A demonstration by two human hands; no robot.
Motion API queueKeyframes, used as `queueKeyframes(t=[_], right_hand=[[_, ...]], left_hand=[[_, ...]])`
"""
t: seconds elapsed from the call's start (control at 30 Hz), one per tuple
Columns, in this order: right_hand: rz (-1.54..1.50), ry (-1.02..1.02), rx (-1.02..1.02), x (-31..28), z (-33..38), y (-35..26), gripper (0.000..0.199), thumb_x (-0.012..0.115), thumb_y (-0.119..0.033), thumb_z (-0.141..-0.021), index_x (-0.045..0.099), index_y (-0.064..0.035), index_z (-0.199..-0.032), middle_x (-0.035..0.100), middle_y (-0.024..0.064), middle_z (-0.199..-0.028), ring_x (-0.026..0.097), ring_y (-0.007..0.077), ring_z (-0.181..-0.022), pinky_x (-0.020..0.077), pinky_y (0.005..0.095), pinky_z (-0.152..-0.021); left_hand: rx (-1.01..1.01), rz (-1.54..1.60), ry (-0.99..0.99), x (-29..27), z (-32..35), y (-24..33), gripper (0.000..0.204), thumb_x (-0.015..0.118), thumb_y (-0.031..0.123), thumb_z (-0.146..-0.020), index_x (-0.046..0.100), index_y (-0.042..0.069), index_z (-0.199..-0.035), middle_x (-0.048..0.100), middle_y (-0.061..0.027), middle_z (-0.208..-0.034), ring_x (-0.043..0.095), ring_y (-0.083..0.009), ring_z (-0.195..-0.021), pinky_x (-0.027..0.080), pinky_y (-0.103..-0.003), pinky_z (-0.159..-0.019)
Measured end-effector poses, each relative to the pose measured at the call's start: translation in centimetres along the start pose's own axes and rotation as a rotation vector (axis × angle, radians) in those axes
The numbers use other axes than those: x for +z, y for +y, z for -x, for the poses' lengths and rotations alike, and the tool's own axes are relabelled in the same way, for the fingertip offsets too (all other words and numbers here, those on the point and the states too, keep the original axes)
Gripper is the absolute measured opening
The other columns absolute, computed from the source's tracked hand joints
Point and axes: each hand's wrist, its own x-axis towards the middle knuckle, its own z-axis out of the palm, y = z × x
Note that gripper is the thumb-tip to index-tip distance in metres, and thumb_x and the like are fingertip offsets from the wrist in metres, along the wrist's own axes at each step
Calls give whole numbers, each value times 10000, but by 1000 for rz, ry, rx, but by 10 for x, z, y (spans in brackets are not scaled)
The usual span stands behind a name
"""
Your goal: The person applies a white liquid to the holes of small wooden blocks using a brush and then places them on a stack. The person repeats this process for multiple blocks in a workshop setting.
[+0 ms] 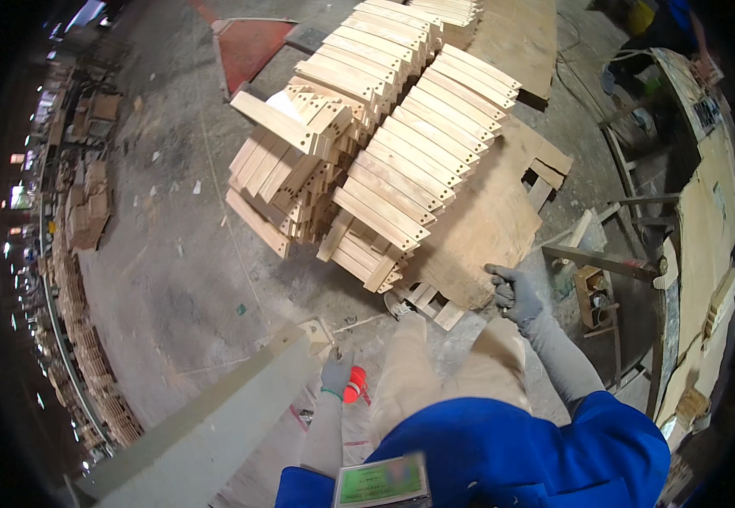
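My left hand (336, 375), in a grey glove, hangs low by the end of a large grey beam-like post. Its fingers point forward, loosely stretched. Right beside it is a round red-orange object (355, 385); whether the hand touches it I cannot tell. My right hand (516, 296), also gloved in grey, hovers in front of my right thigh with loosely bent fingers, the index sticking out, and no object shows in it. Ahead of me stand stacked rows of pale wooden slats (410, 152) with dark holes near their ends. Several slats (279, 123) lie crosswise on the left stack.
A grey post (207, 415) crosses the lower left. Brown board (486, 229) lies under and beside the stacks. On the right stands a workbench (698, 245) with a wood-and-metal frame. A red triangular plate (253, 51) is on the floor at the far left. Another person (681, 30) is at the upper right.
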Motion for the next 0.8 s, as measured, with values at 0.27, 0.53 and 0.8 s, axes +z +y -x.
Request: queueKeyframes(t=[0.27,0.53,0.8], right_hand=[[-164,58,-153,-36,-170,52,197,488,-100,-910,498,-76,-1104,558,98,-903,468,97,-543,410,205,-462],[-286,312,-414,-29,-333,25,341,554,-215,-906,490,-80,-1213,586,75,-983,593,192,-838,524,364,-684],[-166,207,-535,-28,-404,16,330,517,-306,-927,561,-31,-1105,618,73,-937,611,188,-796,519,325,-696]], left_hand=[[54,326,29,27,-168,43,598,532,472,-861,490,7,-1234,599,-161,-1030,581,-286,-843,463,-372,-727],[-170,1338,-155,110,-247,152,899,459,641,-853,131,65,-1460,242,-119,-1452,276,-232,-1299,256,-360,-1057],[63,1394,-54,138,-281,202,790,327,618,-913,87,119,-1476,176,-88,-1505,239,-241,-1356,224,-351,-1115]])
